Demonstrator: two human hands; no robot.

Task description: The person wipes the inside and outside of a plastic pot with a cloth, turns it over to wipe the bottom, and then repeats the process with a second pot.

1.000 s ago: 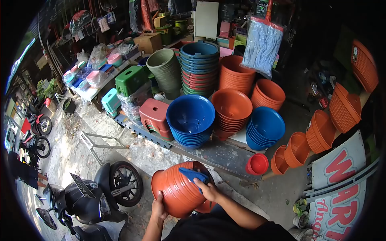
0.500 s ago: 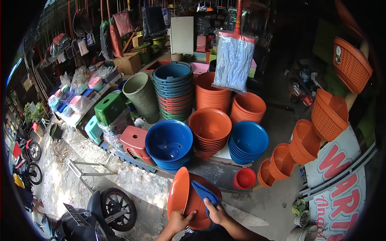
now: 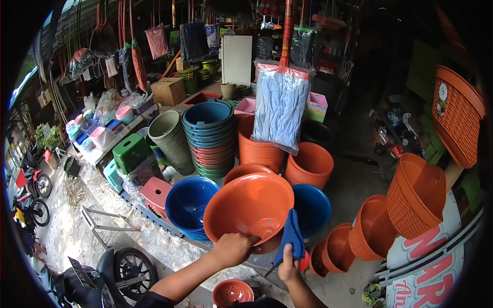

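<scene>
A wide orange plastic pot [image 3: 249,205] is tilted with its inside facing me, in front of the stacks. My left hand [image 3: 237,249] is closed on its near rim. My right hand [image 3: 289,268] grips a folded blue cloth [image 3: 290,235] beside the pot's right edge. Behind the held pot, the rim of another orange pot [image 3: 248,170] shows in part. Low down, near my body, is a smaller-looking orange pot [image 3: 233,293] with holes in its bottom.
Blue pots [image 3: 191,204] and more blue pots [image 3: 309,210] flank the held pot. A bagged mop head [image 3: 281,105] hangs above. Orange wicker-look planters [image 3: 372,228] line the right. A parked motorcycle [image 3: 92,282] and a metal frame [image 3: 105,219] stand left.
The orange pot has been raised from near my body toward the stacks. My right hand, still with the blue cloth, has moved right. Another orange pot now shows below.
</scene>
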